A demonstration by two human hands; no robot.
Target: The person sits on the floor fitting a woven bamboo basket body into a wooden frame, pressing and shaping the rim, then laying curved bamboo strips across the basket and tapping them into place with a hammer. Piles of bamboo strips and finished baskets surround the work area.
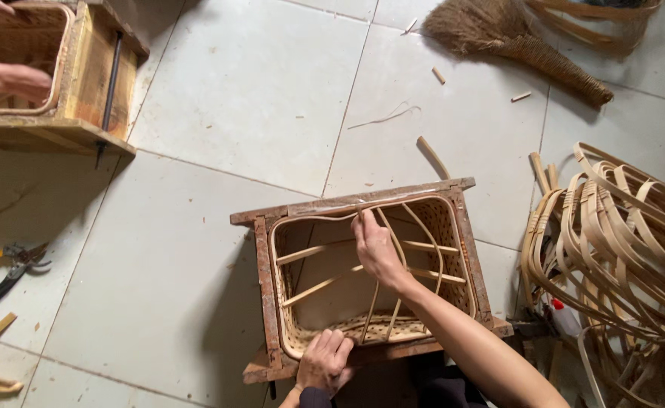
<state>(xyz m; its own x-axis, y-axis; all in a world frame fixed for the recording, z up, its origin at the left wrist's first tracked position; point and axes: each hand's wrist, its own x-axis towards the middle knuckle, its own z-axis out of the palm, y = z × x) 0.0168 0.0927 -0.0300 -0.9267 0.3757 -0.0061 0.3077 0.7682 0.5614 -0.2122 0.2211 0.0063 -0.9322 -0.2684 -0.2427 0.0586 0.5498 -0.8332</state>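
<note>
At centre, low in the view: a wooden frame (362,202) stands on the tiled floor (234,98), with a half-woven basket (453,249) set inside it.
Basket: woven cane walls line the frame at 3 and 6 o'clock; a cane rim (302,221) runs round the top, and bare cane ribs (317,251) cross the hollow.
Right hand (376,248): reaches in from 5 o'clock, fingers closed on the rim strip near the frame's far edge at 12 o'clock, where the strip bows inward.
Left hand (323,361): lies on the frame's near edge at 6 o'clock, fingers spread flat and pressing down, clasping nothing.
Cane pile (620,242): a heap of bent strips at 3 o'clock, just beside the frame.
Broom (514,38): at 1 o'clock, well apart from the frame, lying on the floor.
Cutters (11,268): at 9 o'clock, on the floor, well apart from both hands.
Second frame (83,83): at 10 o'clock, holding another basket; another person's hand (11,79) rests on its rim.
Scraps (432,155): short cane offcuts lie between the frame and the broom.
</note>
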